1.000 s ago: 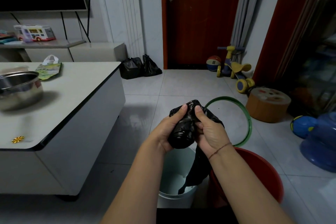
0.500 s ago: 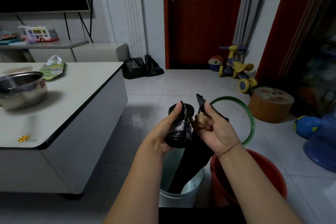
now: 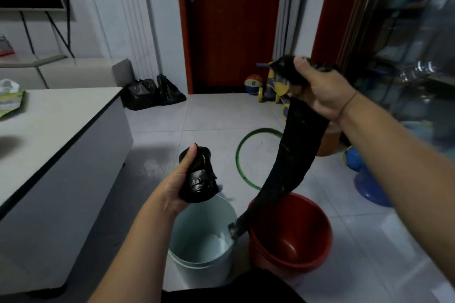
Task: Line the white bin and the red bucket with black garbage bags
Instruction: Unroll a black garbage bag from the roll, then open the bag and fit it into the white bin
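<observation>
My left hand grips a black roll of garbage bags just above the white bin. Raised up and to the right, my right hand is closed on the top of one black garbage bag. That bag hangs in a long folded strip, and its lower end reaches the gap between the white bin and the red bucket. Both containers stand side by side on the floor below me, with nothing lining them.
A white table fills the left. On the tiled floor lie a green hoop, two full black bags by the red door, a ball, a ride-on toy and a blue jug at right.
My hands were together on the roll. The right hand has since pulled one bag free, up and to the right, stretching it out; the left hand stayed low with the roll.
</observation>
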`<state>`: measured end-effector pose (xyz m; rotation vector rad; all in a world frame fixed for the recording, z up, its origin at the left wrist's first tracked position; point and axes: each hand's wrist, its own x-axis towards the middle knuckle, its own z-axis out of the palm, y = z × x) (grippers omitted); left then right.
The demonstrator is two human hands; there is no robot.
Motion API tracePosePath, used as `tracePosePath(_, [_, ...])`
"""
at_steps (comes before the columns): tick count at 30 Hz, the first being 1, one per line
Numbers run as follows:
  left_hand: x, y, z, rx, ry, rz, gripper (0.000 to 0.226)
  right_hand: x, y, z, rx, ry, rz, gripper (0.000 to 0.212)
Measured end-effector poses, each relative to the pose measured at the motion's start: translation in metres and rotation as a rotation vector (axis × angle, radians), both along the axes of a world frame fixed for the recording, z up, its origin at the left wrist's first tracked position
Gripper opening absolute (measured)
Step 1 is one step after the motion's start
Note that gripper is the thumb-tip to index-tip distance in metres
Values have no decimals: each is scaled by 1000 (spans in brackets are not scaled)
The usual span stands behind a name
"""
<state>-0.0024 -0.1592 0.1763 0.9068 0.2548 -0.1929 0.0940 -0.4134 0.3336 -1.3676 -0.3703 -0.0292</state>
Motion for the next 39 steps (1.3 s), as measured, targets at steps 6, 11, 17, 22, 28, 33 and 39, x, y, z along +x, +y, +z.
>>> tracePosePath(6, [-2, -4, 1, 15, -22, -33, 55, -14, -16, 6, 43, -3, 127, 27])
tracePosePath(11, [-1, -10, -2, 60, 10, -13, 67, -42, -1, -79, -47, 157, 105, 16])
tracePosePath(17, [2, -9, -7, 62, 27, -71, 54, -90, 17, -210, 14, 427, 223, 17])
tracePosePath(22, [3, -2, -17, 162, 42, -112, 53, -111, 22, -292, 96, 576, 199, 22])
tracePosePath(28, [-1, 21, -32, 282, 76, -74, 50, -143, 26, -352, -63, 681, 262, 28])
tracePosePath(33, [-8, 32, -33, 307, 84, -51, 50, -147, 38, -351, -89, 703, 369, 20])
tracePosePath(39, [-12, 41, -33, 312, 90, -21, 50, -148, 70, -334, -118, 647, 533, 27])
